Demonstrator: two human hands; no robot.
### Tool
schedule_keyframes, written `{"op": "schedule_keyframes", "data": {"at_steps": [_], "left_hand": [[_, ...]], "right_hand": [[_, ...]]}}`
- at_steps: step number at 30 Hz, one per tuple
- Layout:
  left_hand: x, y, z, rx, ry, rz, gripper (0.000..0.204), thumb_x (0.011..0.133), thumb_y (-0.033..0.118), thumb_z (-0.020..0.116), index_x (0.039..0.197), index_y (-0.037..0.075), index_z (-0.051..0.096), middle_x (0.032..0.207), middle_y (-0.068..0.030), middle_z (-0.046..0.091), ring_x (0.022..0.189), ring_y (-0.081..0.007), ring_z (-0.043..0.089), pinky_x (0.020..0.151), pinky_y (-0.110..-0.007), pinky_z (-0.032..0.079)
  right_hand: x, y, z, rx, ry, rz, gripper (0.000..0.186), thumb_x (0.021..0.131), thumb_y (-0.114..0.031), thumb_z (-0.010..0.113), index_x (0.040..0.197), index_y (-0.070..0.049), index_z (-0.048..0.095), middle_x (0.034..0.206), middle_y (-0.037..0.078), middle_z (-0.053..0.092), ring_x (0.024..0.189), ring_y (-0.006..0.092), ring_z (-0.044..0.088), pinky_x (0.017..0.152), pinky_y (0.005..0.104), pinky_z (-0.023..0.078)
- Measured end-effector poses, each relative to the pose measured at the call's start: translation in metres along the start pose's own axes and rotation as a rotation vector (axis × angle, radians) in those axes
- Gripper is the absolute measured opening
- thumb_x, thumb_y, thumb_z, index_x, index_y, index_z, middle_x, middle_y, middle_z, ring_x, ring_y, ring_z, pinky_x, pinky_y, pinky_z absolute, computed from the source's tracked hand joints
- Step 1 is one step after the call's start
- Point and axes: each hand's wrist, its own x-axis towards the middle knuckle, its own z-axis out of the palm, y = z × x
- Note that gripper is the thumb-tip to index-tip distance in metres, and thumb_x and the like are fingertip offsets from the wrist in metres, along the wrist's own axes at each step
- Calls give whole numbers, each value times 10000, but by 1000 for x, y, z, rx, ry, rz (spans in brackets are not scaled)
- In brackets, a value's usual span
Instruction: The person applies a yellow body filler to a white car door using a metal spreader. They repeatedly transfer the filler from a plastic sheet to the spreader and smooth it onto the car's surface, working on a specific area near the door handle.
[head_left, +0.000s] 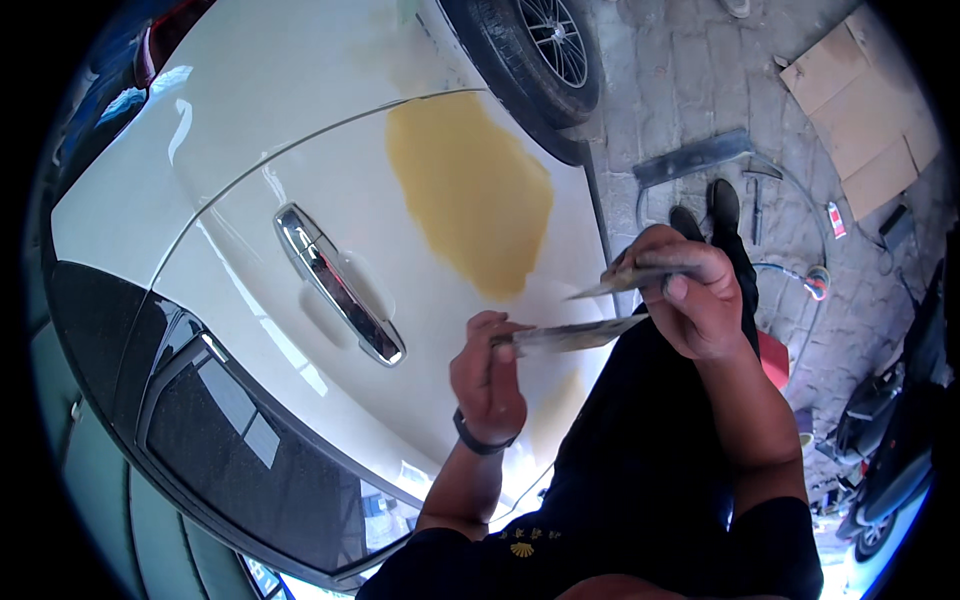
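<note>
We hold two thin flat metal spreader blades in front of a white car door (300,150). Our left hand (487,375), with a black band (480,442) at the wrist, has its fingers closed tight around the near end of the lower blade (575,335), which runs out to the right, roughly level, toward our other hand. Our right hand (690,295) pinches the upper blade (625,282) between thumb and fingers, clamped on it, with its thin edge pointing left and slightly down. The two blades lie close together, one just above the other; whether they touch we cannot tell. Both sit just right of a large mustard-yellow patch of filler (470,190) on the door panel, which spreads from near the door's curved upper seam downward. A chrome door handle (338,283) lies well left of the patch, set diagonally. Above, a black tyre with a spoked alloy rim (540,50) stands at the car's edge. On the grey paved ground (680,90) to the right lie flattened brown cardboard sheets (865,110). We see no open tub or can whose contents we could tell.
</note>
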Motion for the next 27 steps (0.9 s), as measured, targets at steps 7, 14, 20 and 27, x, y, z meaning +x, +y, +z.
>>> {"op": "schedule_keyframes", "data": {"at_steps": [7,14,20,27], "left_hand": [[12,9,26,-101,95,-178,283,1115,143,446,1114,-82,616,1032,-110,673,959,-143,596,880,-279,468],[35,1,38,-161,279,-209,272,1136,134,421,1145,-74,596,1117,-107,655,1040,-146,602,972,-306,482],[30,1,35,73,112,-68,225,1062,56,514,1164,-85,656,890,-130,677,724,-182,608,689,-285,478],[34,-6,-10,374,47,-22,231,1039,45,517,1155,-72,679,952,-199,715,796,-336,716,759,-351,550]], "right_hand": [[-4,-58,-6,-680,-236,183,279,964,19,626,1215,41,743,1172,157,703,1040,260,698,909,354,531],[-7,-33,-43,-143,571,136,226,1062,-87,595,1256,13,655,1166,72,694,1046,140,640,952,293,487],[34,5,-18,150,515,309,243,1058,-97,631,1281,-3,642,1132,45,719,1060,101,652,951,278,503],[64,30,15,-139,276,378,280,1039,-54,628,1306,24,659,1158,54,725,1036,97,652,928,269,511]]}}
